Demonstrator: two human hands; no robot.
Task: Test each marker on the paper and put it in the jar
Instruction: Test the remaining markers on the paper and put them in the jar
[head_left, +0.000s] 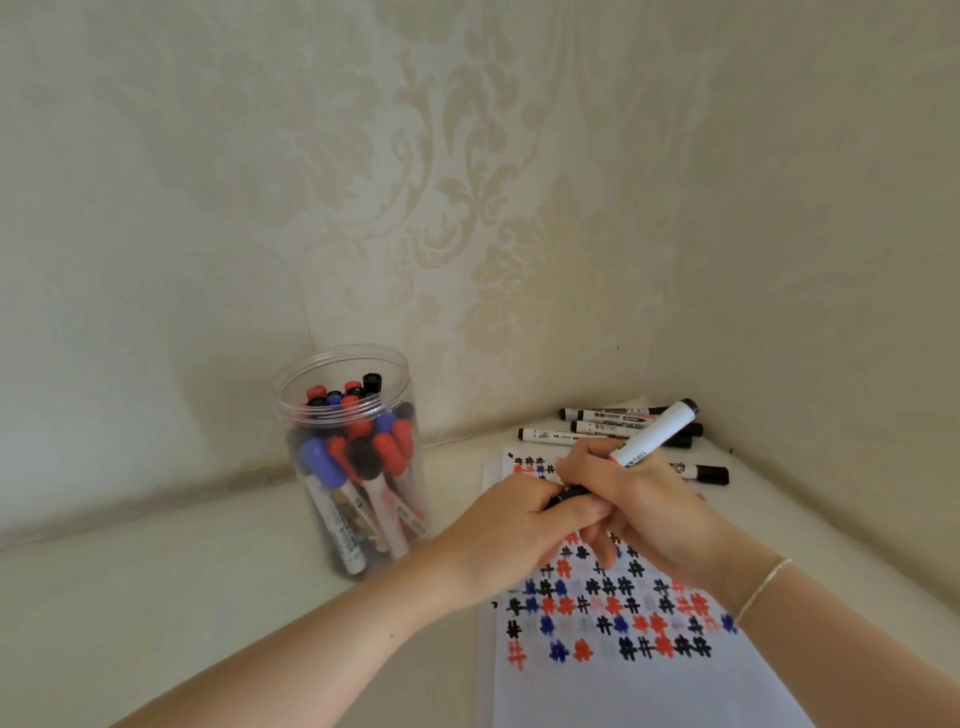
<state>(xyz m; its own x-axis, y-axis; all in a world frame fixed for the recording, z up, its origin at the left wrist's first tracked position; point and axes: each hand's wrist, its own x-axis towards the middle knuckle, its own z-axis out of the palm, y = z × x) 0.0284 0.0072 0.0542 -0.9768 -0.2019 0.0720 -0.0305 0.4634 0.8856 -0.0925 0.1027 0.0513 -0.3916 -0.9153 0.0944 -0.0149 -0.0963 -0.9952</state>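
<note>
My right hand (647, 512) grips a white marker (657, 434) whose black end points up and to the right. My left hand (519, 525) pinches the black cap (566, 493) at the marker's lower end, right against my right hand. Both hands hover over the white paper (649, 686), which is covered with black, red and blue hash marks. A clear plastic jar (353, 457) stands open to the left, holding several capped markers in red, blue and black. Whether the cap is on or off the tip is hidden by my fingers.
Several black-capped white markers (608, 427) lie in the far right corner behind my hands, one more marker (704, 474) nearer the paper. Patterned walls meet at that corner. The cream tabletop (182, 597) stretches left and in front of the jar.
</note>
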